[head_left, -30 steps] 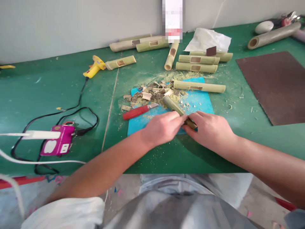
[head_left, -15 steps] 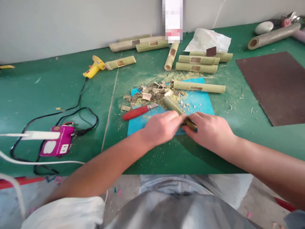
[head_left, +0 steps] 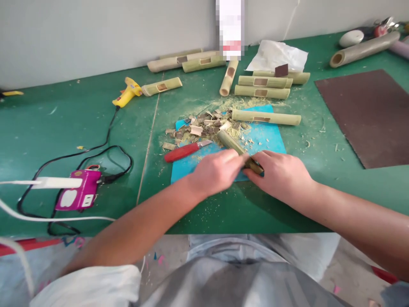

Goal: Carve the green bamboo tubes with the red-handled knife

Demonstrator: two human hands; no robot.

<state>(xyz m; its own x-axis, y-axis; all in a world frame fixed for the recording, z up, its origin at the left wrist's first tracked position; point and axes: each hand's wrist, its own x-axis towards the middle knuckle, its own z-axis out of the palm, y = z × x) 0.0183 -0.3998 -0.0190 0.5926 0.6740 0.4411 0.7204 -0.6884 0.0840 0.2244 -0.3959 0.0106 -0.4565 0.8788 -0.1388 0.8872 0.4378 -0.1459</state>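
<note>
My right hand [head_left: 281, 172] is wrapped round the near end of a bamboo tube [head_left: 230, 142], which lies slantwise over a blue sheet [head_left: 271, 140]. Against the tube's middle, my left hand [head_left: 220, 170] is closed with its fingers pressed together; whatever they pinch is hidden. A red-handled knife [head_left: 183, 152] lies left of the tube, its blade pointing toward it. Beyond the knife, bamboo chips [head_left: 196, 128] and shavings are heaped on the sheet. Another bamboo tube [head_left: 281, 118] with a cut window rests across the sheet's far right part.
Several notched bamboo tubes [head_left: 262, 93] lie farther back, near a white crumpled sheet [head_left: 277, 55]. At right is a brown sheet [head_left: 364, 119]. A yellow glue gun [head_left: 128, 93] and a purple power adapter [head_left: 78, 189] with cables occupy the left. A thick tube [head_left: 364, 49] lies back right.
The view has shifted very slightly. Both hands stay at the same spots on the bamboo tube, and nothing has been picked up or let go.
</note>
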